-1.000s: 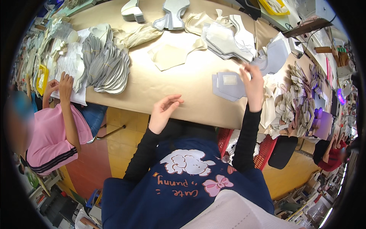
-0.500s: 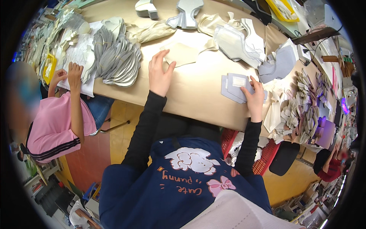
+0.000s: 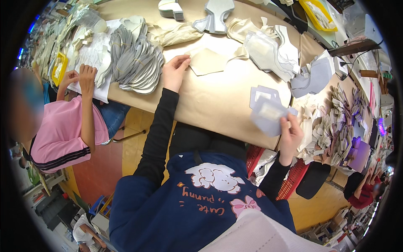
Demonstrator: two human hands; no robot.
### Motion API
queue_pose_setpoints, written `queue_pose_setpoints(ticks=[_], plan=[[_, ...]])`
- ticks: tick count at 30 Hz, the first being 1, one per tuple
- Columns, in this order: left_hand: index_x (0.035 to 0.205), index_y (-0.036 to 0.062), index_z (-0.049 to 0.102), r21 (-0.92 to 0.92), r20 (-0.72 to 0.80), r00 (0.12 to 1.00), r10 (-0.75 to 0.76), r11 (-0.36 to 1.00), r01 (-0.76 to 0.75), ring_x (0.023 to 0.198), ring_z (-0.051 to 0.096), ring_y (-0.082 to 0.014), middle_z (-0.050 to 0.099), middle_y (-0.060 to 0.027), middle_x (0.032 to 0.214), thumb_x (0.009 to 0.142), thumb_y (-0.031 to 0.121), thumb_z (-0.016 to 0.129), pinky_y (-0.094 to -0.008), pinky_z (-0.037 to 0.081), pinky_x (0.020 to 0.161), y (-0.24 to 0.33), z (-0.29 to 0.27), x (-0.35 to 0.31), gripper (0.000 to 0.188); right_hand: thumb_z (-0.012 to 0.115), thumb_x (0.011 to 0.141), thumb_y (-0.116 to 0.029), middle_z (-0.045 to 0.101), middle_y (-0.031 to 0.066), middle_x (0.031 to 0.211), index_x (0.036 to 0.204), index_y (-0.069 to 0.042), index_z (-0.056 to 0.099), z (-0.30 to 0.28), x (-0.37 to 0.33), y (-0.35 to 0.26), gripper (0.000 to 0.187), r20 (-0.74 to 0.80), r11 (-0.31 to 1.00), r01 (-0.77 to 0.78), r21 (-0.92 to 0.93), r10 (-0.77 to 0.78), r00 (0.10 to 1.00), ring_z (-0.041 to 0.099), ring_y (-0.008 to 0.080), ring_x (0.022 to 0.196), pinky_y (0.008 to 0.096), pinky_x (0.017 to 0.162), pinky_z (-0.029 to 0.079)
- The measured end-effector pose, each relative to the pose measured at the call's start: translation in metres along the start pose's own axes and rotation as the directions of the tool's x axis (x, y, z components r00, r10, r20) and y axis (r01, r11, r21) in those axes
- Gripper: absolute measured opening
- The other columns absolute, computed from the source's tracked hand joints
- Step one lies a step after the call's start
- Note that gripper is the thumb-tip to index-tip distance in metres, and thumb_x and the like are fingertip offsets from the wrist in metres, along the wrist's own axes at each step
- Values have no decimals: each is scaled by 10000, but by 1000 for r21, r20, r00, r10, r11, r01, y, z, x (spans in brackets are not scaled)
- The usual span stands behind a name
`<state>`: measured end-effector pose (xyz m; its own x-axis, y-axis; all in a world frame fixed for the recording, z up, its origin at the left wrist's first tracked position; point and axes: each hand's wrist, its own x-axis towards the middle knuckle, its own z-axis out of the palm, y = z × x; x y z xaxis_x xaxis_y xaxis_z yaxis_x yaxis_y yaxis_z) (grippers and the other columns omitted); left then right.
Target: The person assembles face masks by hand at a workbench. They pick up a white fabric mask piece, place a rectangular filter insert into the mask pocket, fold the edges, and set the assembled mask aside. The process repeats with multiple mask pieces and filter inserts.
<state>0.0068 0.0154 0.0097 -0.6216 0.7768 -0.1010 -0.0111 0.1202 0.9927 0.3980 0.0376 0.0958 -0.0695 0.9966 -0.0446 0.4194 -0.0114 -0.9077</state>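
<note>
My right hand (image 3: 290, 136) is closed on the near edge of a grey cut piece (image 3: 265, 119) with a pale rectangular patch. That piece is lifted and blurred by motion. Just beyond it, another grey piece (image 3: 257, 95) with a similar patch lies on the table, partly covered. Farther left, my left hand (image 3: 175, 72) pinches thumb and fingers together at the left corner of a flat cream piece (image 3: 208, 63). The cream piece lies on the table, and its right end reaches a small cream strip (image 3: 238, 53).
Fanned bundles of grey pieces (image 3: 136, 63) lie to the left, beside a person in a pink shirt (image 3: 63, 130). Stacks of white-grey pieces (image 3: 266, 52) stand at the back right. Loose scraps (image 3: 323, 130) cover the right side. A red basket (image 3: 290, 180) sits below the table edge.
My right hand has lifted a grey piece off the other and drawn it toward me. My left hand has closed from spread fingers onto the cream piece's corner.
</note>
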Motion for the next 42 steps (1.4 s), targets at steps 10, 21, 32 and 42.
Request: queue_pose_setpoints(ticks=[10,21,32,42], plan=[[1158,-36,714,-141,106,992,-73,986,87,954,684,-110,741,-67,1061,932,45,724,-239,520,891,-3,-11,5,240,663,942,-47,697,121,1094,1123,11,726,145,20,-54,201,331,933,234,274,-320,888,663,186,955,294,866,507],[1123,-27,718,-160,79,997,12,987,0,893,667,-85,738,-49,997,952,50,709,-228,523,828,-12,-6,-3,188,734,909,-129,747,149,896,975,30,759,257,72,-38,173,386,944,289,158,-329,862,704,203,730,304,701,545],[1139,-37,710,-108,22,999,44,993,-42,928,685,-111,739,-81,1030,950,38,703,-243,547,862,-13,1,-8,203,682,942,-199,738,96,918,971,-52,766,259,73,-27,172,353,922,354,156,-387,852,705,271,781,349,702,539],[1166,22,710,87,-59,990,127,989,-121,906,696,-143,730,-97,1020,954,33,685,-269,562,807,-6,10,-11,213,583,977,-133,653,44,761,974,-15,651,253,78,-25,136,437,877,-87,472,-148,887,616,124,661,271,620,487]])
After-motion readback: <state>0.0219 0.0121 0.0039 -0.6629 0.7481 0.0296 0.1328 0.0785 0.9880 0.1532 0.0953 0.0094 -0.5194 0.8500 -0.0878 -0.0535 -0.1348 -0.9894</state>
